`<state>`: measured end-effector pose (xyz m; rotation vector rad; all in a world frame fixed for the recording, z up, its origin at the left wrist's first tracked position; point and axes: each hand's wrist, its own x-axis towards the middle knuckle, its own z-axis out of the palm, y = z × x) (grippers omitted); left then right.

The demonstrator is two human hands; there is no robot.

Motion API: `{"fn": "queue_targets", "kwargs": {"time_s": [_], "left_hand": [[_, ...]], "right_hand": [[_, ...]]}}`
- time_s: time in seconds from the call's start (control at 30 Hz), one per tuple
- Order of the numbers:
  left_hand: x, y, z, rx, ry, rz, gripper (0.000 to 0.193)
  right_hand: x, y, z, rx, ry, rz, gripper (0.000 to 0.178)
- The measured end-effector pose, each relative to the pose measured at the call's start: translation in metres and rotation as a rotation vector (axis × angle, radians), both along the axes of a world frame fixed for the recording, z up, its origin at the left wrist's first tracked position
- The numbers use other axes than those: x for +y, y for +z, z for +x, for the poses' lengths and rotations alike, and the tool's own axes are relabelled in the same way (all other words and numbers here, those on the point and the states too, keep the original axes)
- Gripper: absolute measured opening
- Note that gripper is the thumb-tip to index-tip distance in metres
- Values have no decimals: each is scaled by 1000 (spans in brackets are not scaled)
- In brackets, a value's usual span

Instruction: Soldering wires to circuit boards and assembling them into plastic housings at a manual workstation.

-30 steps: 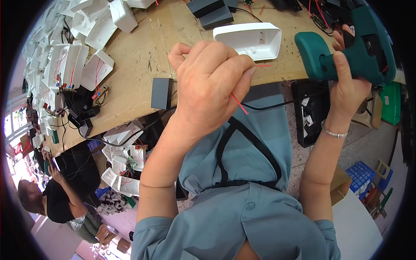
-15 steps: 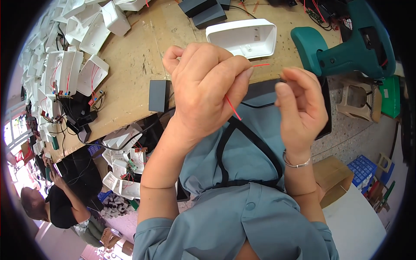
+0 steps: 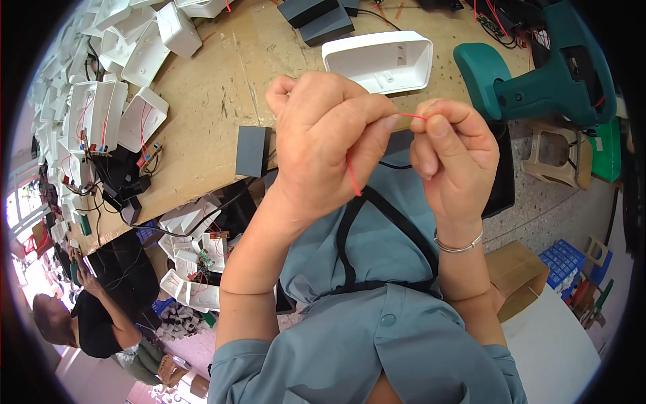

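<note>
- Two hands are pinching one red wire [image 3: 352, 176]: left hand [image 3: 330, 138] and right hand [image 3: 452, 158], touching.
- White tray [image 3: 378, 62] and green drill [image 3: 538, 81] are lying far behind.

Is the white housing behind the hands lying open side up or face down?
Open side up: the white housing on the workbench shows its hollow interior and inner walls, with nothing visible inside it.

Bright, even daylight fills the scene, and the bench [image 3: 222, 101] shows only soft shadows. At the lower left edge a window area is blown out to white. Fisheye distortion bends straight edges toward the black circular rim. The centre is sharp, the margins softer.
</note>
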<state>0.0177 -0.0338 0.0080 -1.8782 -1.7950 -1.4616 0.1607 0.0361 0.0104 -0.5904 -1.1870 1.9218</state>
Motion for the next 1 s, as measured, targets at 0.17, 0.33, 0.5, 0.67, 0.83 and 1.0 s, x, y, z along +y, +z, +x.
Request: {"fn": "queue_targets", "kwargs": {"time_s": [0.17, 0.33, 0.5, 0.67, 0.83, 1.0], "left_hand": [[-3, -2, -4, -29, 82, -3, 17], [10, -3, 6, 217, 345, 67, 14], [21, -8, 11, 218, 396, 21, 11], [25, -8, 10, 162, 385, -34, 9], [30, -2, 11, 274, 415, -76, 8], [33, -3, 10, 257, 407, -43, 7]], "right_hand": [[2, 3, 23, 68, -203, 143, 11], [26, -2, 48, -179, -527, 557, 21], [42, -8, 44, -281, -728, 699, 33], [72, -4, 38, -218, -518, 676, 36], [99, 17, 38, -496, -371, 896, 38], [72, 36, 48, -485, -315, 1058, 44]]}}
